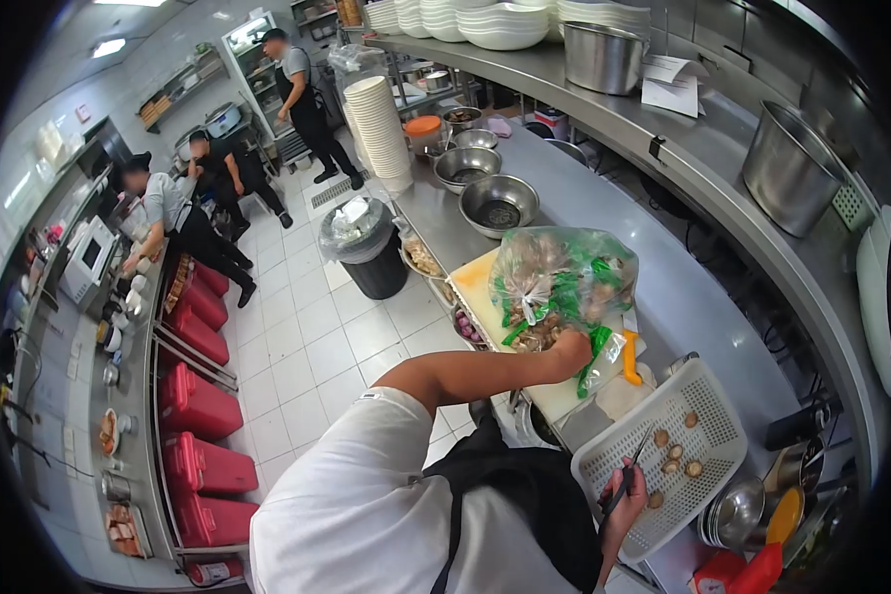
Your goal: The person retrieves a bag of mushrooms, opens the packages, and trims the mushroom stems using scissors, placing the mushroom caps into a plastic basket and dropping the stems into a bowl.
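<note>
My left hand (572, 352) reaches to the mouth of a clear plastic bag with green print (564, 272). Its fingers are curled at the brown mushrooms (535, 337) showing there; what they hold is hidden. The bag rests on a pale cutting board (478, 277). Dark-handled scissors (628, 477) are gripped in my right hand (626, 503), blades pointing up and away over a white perforated basket (731, 396). Several round brown mushroom caps (672, 452) lie loose in the basket.
An orange-handled tool (631, 356) and a cloth (619, 398) lie between board and basket. Metal bowls (499, 205) and stacked white containers (374, 119) stand farther along the counter. A black bin (376, 272) is on the floor. Three people work at the far left.
</note>
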{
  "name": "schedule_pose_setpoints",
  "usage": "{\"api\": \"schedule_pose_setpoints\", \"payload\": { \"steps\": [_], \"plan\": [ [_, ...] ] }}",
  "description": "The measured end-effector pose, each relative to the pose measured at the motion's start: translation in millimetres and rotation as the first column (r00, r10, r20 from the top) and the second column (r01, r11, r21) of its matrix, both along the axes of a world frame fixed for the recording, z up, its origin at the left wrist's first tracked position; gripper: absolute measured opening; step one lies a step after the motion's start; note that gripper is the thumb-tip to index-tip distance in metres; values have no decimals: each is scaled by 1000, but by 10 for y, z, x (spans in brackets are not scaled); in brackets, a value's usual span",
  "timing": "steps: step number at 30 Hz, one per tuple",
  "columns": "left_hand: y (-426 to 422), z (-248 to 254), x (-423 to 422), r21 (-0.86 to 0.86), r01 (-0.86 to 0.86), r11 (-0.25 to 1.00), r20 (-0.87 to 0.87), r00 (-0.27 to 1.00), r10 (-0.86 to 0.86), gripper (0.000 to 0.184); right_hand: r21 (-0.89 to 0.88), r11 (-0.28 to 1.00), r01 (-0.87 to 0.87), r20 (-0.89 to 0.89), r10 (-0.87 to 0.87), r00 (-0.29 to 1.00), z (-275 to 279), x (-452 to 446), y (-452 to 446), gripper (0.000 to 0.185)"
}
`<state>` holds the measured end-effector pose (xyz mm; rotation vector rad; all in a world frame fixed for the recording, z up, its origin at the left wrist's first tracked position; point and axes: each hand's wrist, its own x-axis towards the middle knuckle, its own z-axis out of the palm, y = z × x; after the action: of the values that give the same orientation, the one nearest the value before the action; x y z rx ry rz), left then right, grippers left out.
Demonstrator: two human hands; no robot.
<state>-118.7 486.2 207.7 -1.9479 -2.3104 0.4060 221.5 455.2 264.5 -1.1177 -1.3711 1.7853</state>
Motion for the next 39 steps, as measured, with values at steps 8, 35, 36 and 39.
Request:
{"api": "schedule_pose_setpoints", "payload": {
  "steps": [8, 35, 36, 39],
  "plan": [
    [253, -63, -55, -116, -71, 991, 127, 988, 86, 18, 27, 999, -39, 26, 38, 999, -64, 44, 0, 34],
    [-558, 503, 236, 381, -770, 512, 919, 374, -121, 34, 62, 997, -53, -13, 54, 998, -281, -54, 192, 33],
    [-571, 477, 270, 318, -813, 488, 948, 264, -177, 35, 54, 997, -57, -1, 57, 998, -260, -62, 192, 33],
    [-481, 249, 209, 15, -885, 466, 896, -195, -399, 34, 29, 998, -60, 19, 59, 998, -178, -98, 164, 33]
  ]
}}
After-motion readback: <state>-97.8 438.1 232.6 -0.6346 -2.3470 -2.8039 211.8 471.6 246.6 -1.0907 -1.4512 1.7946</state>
